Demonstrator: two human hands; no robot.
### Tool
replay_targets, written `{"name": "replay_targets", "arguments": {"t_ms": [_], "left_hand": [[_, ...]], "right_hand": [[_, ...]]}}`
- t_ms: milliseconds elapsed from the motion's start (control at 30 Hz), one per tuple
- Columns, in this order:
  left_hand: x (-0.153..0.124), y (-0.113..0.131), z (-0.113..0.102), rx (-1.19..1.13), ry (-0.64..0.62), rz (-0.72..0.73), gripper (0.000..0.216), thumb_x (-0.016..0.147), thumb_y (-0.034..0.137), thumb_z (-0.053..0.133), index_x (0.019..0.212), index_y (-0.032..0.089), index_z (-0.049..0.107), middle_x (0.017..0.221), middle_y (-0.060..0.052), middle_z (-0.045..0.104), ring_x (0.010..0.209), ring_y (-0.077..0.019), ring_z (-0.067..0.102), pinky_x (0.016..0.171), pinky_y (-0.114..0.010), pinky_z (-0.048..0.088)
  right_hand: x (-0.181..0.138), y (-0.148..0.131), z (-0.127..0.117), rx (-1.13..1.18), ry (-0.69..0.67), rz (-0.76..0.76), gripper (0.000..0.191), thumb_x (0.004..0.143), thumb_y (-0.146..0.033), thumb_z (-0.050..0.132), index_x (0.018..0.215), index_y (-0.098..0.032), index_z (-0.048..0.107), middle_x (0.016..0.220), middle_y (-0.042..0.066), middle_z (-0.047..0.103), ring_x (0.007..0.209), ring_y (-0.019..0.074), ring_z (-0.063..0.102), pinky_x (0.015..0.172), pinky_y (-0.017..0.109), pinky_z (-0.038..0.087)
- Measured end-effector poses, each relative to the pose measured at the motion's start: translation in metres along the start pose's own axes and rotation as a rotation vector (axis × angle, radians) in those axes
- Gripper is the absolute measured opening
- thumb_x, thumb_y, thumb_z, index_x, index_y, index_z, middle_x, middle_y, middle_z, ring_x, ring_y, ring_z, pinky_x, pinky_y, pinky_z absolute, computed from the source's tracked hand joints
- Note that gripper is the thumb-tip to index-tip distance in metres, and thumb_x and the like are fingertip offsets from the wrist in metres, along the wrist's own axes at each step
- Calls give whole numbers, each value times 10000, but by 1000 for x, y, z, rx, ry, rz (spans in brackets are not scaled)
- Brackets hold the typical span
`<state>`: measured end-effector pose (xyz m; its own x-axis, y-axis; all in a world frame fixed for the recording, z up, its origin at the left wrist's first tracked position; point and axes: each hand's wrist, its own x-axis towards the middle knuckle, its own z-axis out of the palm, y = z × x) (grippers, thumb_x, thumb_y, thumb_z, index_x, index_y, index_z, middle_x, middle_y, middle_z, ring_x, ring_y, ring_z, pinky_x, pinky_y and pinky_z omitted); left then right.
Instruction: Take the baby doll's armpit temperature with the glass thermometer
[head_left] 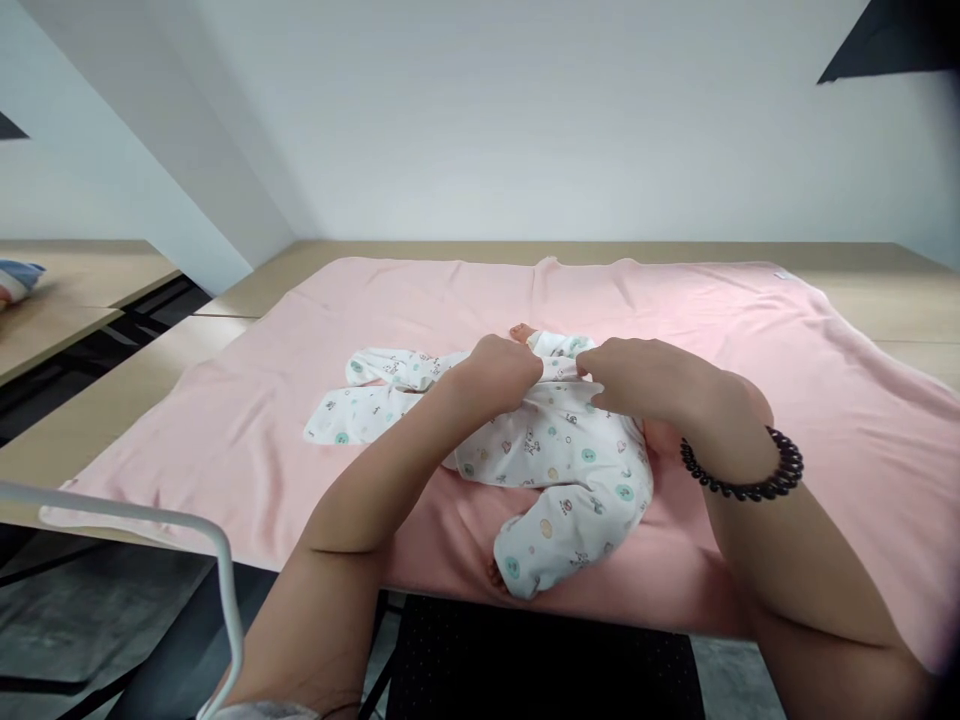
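Observation:
A baby-sized figure, probably a doll, lies on its back on a pink blanket [247,440]. It wears a white baby shirt [547,440] and matching trousers [352,415], printed with small animals and green dots. My left hand [499,375] is closed on the front of the shirt near its middle. Close by on the right, my right hand [637,375] pinches the cloth of the upper chest, fingers bent. One small hand [521,332] sticks out of the far sleeve; the near sleeve [544,545] reaches toward the table's front edge. My right hand and wrist mostly hide the head.
The blanket covers most of a light wooden table [847,255] against a white wall [525,120]. A black chair [540,660] is below the front edge. At lower left is a white metal rail [225,570]. A striped cloth item [19,280] lies on another table.

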<state>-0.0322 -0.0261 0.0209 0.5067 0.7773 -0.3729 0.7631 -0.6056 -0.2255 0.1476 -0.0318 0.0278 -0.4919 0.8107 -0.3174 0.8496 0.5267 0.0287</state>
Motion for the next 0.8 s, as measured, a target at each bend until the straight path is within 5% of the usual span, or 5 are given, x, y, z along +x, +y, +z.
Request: {"name": "replay_targets", "arguments": {"t_ms": [100, 333, 533, 633, 800], "left_hand": [[-5, -4, -1, 1, 37, 18, 95, 782, 86, 571, 722, 158, 560, 652, -51, 560, 622, -183, 551, 563, -310, 340], [-39, -22, -10, -139, 97, 45, 60, 817, 189, 547, 776, 193, 591, 845, -42, 641, 692, -170, 540, 598, -304, 329], [-74, -13, -20, -274, -17, 258, 105, 891, 244, 550, 833, 246, 637, 816, -9, 686, 714, -172, 545, 658, -317, 338], [-83, -6, -25, -356, -118, 364, 50, 902, 270, 620, 857, 260, 638, 846, 18, 714, 730, -152, 563, 658, -297, 349], [-68, -15, -18, -352, -113, 223, 105, 895, 294, 623, 959, 249, 692, 976, -5, 715, 821, -155, 592, 706, -271, 376]], "right_hand": [[1, 6, 1, -9, 8, 13, 119, 898, -141, 580, 996, -184, 632, 953, 56, 660, 804, 201, 601, 620, 293, 374], [-12, 23, -6, 20, 35, -108, 115, 884, -165, 512, 772, -190, 503, 740, 3, 583, 604, 141, 459, 540, 280, 311], [-40, 24, -26, 333, -308, -412, 128, 874, -173, 589, 922, -247, 683, 868, -9, 676, 706, 159, 597, 641, 275, 419], [-49, 19, -32, 363, -376, -560, 107, 894, -236, 646, 960, -282, 716, 907, -25, 702, 797, 167, 630, 671, 261, 427], [-38, 22, -24, 319, -254, -361, 232, 928, -439, 624, 1057, -275, 725, 889, 17, 706, 717, 189, 636, 625, 275, 416]]}}
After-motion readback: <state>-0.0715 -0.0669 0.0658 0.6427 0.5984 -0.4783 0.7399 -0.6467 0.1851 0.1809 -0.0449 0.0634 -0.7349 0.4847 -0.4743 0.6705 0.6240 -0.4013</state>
